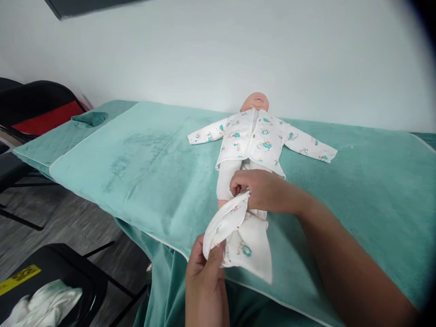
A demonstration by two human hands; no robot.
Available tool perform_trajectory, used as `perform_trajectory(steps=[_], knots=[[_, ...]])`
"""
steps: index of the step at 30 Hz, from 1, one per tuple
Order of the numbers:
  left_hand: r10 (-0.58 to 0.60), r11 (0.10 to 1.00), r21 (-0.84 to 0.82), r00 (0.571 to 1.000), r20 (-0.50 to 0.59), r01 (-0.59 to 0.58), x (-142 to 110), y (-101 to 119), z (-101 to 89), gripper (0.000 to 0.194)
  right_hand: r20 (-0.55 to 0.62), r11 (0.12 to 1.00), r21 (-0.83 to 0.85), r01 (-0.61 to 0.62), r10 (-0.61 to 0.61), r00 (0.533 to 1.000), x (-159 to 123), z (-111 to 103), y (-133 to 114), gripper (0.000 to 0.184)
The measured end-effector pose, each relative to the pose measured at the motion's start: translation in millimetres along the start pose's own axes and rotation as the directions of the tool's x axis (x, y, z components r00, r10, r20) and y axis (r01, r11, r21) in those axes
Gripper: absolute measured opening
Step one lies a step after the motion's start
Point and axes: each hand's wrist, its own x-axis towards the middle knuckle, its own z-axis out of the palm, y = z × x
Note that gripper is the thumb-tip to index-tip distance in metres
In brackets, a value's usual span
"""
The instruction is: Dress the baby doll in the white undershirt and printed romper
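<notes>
A baby doll (256, 101) lies on its back on the green bed, head by the wall and sleeves spread wide. It wears a white printed jacket (262, 141). White printed baby pants (250, 247) are bunched around the doll's lower legs. My left hand (206, 259) pinches the pants' near edge beside a foot, with part of the fabric folded over the fingers. Higher up, my right hand (259, 188) curls over the doll's legs, its fingers closed on the upper edge of the pants. The doll's feet are mostly hidden by cloth and my left hand.
The padded bed (153, 154) has a face hole at its left end and stands against a white wall. At the lower left, a black chair (61, 263) carries crumpled white cloth (51, 299). Another dark chair (44, 106) with a red patch stands behind.
</notes>
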Motion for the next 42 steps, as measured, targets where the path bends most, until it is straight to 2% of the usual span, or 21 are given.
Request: perform_trajectory(steps=[3, 8, 12, 16, 19, 20, 23, 26, 29, 33, 38, 42], knots=[[0.036, 0.997, 0.072, 0.999, -0.001, -0.036, 8.0, 1.6, -9.0, 0.033, -0.023, 0.998, -0.053, -0.036, 0.035, 0.999, -0.9, 4.9, -1.2, 0.005], [-0.016, 0.979, 0.203, 0.996, 0.083, -0.001, 16.1, 19.4, -8.5, 0.042, -0.056, 0.988, -0.152, -0.002, -0.007, 0.998, -1.8, 11.3, -0.7, 0.010], [-0.115, 0.986, 0.141, 0.975, 0.192, 0.089, 19.3, 33.9, -2.7, 0.039, -0.094, 0.991, -0.127, -0.029, 0.017, 0.995, -0.8, 11.4, -1.0, 0.015], [-0.157, 0.986, 0.097, 0.943, 0.294, 0.134, 26.0, 39.8, -0.2, 0.036, -0.159, 0.993, -0.100, -0.056, 0.040, 0.987, 0.4, 10.1, -2.4, 0.015], [-0.180, 0.983, 0.100, 0.931, 0.316, 0.156, 30.3, 40.9, 2.7, 0.032, -0.120, 0.990, -0.138, -0.023, 0.006, 0.993, -0.1, 9.3, -1.5, 0.004], [-0.180, 0.982, 0.107, 0.932, 0.314, 0.153, 31.4, 41.2, 4.1, 0.030, -0.101, 0.986, -0.167, -0.007, -0.010, 0.995, -0.5, 8.9, -0.7, 0.011], [-0.132, 0.988, 0.123, 0.943, 0.305, 0.098, 35.4, 40.7, 8.0, 0.028, -0.048, 0.968, -0.250, 0.031, -0.045, 0.998, -1.8, 7.7, 2.2, 0.024], [-0.049, 0.989, 0.146, 0.947, 0.318, 0.002, 43.9, 36.4, 8.6, 0.029, -0.014, 0.960, -0.279, 0.029, -0.034, 0.999, -2.8, 6.9, 4.0, 0.021], [0.091, 0.964, 0.217, 0.955, 0.283, -0.156, 57.9, 30.3, 8.2, 0.029, -0.032, 0.962, -0.272, 0.022, -0.031, 0.999, -2.7, 7.2, 3.7, 0.023], [0.286, 0.904, 0.241, 0.918, 0.273, -0.353, 80.8, 28.9, 13.8, 0.021, -0.060, 0.983, -0.184, 0.006, -0.017, 0.998, -1.8, 7.2, 1.9, 0.019], [0.287, 0.899, 0.215, 0.884, 0.369, -0.381, 109.3, 41.7, 25.9, 0.021, -0.096, 0.998, -0.060, -0.020, 0.014, 0.995, -1.2, 6.9, 1.5, 0.028], [0.303, 0.867, 0.240, 0.846, 0.439, -0.436, 131.5, 50.8, 33.8, 0.029, -0.112, 0.992, 0.057, -0.112, 0.118, 0.987, 0.4, 7.0, 0.2, 0.021]])
